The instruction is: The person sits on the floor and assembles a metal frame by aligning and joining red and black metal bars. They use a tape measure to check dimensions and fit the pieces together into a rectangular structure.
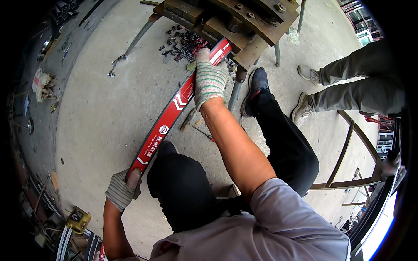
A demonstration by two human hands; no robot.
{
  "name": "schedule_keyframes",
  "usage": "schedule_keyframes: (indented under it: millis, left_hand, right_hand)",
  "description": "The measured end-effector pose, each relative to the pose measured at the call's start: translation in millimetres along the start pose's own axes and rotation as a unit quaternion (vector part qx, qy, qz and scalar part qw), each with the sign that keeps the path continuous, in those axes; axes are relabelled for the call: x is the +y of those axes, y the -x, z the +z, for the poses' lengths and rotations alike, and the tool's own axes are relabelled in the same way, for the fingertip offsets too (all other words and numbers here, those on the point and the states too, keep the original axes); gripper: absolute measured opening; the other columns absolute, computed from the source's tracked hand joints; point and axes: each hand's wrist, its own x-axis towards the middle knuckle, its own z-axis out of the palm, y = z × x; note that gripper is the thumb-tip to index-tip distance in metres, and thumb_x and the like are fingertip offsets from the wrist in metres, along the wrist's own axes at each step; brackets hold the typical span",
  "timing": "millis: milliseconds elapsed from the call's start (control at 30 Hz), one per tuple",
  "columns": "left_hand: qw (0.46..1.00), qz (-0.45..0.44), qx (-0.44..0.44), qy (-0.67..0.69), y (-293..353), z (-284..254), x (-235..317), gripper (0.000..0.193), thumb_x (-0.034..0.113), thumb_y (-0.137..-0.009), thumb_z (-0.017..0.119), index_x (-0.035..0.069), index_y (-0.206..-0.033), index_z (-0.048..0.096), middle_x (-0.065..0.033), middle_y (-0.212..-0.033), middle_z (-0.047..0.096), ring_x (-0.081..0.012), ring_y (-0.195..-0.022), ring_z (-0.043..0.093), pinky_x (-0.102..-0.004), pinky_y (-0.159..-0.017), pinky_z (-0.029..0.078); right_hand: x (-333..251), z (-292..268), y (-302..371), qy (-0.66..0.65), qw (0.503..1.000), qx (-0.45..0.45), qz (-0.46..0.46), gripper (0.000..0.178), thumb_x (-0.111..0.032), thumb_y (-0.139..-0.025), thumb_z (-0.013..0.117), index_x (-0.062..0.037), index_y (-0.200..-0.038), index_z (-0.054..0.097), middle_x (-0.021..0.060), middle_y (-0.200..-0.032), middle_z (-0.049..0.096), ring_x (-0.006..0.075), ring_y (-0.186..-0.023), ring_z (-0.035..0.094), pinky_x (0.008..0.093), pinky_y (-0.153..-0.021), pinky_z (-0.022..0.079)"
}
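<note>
A long, narrow profile strip (pixel 167 119), dark at its edges and faced with red film printed in white, slants from the lower left up to a brown metal machine (pixel 250 56). Its far end lies at the machine's dies; whether it goes in between them is hard to see. My left hand (pixel 123 188), in a striped knit glove, is closed around the strip's near end. Close to the machine, my right hand (pixel 210 80), in a matching glove, grips the strip with the thumb on one side. Its other fingers are partly hidden.
Small red and black offcuts (pixel 185 45) lie heaped under the machine, which stands on metal legs. A wooden-handled tool (pixel 188 119) and a thin red-handled tool (pixel 204 133) rest on the floor. Another person's legs (pixel 357 93) are at the right, near a curved metal frame (pixel 344 185).
</note>
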Motion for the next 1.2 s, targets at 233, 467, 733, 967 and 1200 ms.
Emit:
schedule_keyframes:
  millis: [233, 467, 733, 967, 1200]
  left_hand:
    - [1.0, 0.009, 0.001, 0.005, -8.7, 4.3, 11.0, 0.059, 0.06, -0.099, 0.063, 0.004, -0.081, 0.061, -0.0044, -0.055, 0.055, -0.0125, -0.046, 0.053, -0.0288, -0.046, 0.042]
    - [1.0, 0.015, 0.008, -0.01, -10.9, 4.9, 10.9, 0.06, 0.06, -0.099, 0.064, 0.003, -0.08, 0.061, -0.0053, -0.055, 0.056, -0.0131, -0.046, 0.054, -0.029, -0.046, 0.042]
    - [1.0, 0.014, 0.01, -0.021, -10.4, 3.0, 10.0, 0.059, 0.058, -0.1, 0.063, 0.003, -0.08, 0.063, -0.0063, -0.057, 0.058, -0.0147, -0.048, 0.056, -0.0308, -0.048, 0.044]
    - [0.999, 0.019, 0.03, -0.034, -13.3, 5.3, 8.3, 0.057, 0.057, -0.1, 0.063, 0.004, -0.08, 0.065, -0.0036, -0.061, 0.055, -0.013, -0.052, 0.053, -0.032, -0.05, 0.043]
    - [0.994, 0.047, 0.05, -0.087, -11.9, 2.1, 5.2, 0.061, 0.058, -0.1, 0.062, -0.002, -0.091, 0.071, -0.0036, -0.068, 0.057, -0.0155, -0.064, 0.051, -0.034, -0.062, 0.047]
  right_hand:
    - [16.4, -0.6, 28.0, 0.054, 0.998, -0.029, -0.01, 0.058, -0.045, -0.088, 0.073, 0.0044, -0.112, 0.057, 0.0201, -0.099, 0.069, 0.0277, -0.09, 0.068, 0.04, -0.091, 0.054]
    - [11.7, -1.3, 28.8, 0.066, 0.998, -0.02, 0.013, 0.056, -0.047, -0.088, 0.072, 0.0034, -0.11, 0.058, 0.0205, -0.097, 0.07, 0.0293, -0.089, 0.069, 0.0388, -0.089, 0.054]
    - [13.6, -2.1, 27.9, 0.075, 0.997, -0.028, 0.005, 0.05, -0.044, -0.091, 0.072, -0.0001, -0.111, 0.06, 0.0105, -0.094, 0.068, 0.0191, -0.082, 0.063, 0.0341, -0.081, 0.054]
    - [9.1, -12.1, 26.7, 0.074, 0.994, -0.068, 0.029, 0.061, -0.049, -0.087, 0.075, 0.002, -0.118, 0.06, 0.0158, -0.102, 0.073, 0.0245, -0.092, 0.07, 0.0363, -0.09, 0.055]
    - [15.6, -21.3, 60.5, 0.065, 0.985, -0.158, 0.006, 0.045, -0.047, -0.096, 0.072, -0.004, -0.108, 0.065, 0.0046, -0.086, 0.068, 0.0136, -0.07, 0.062, 0.0319, -0.065, 0.054]
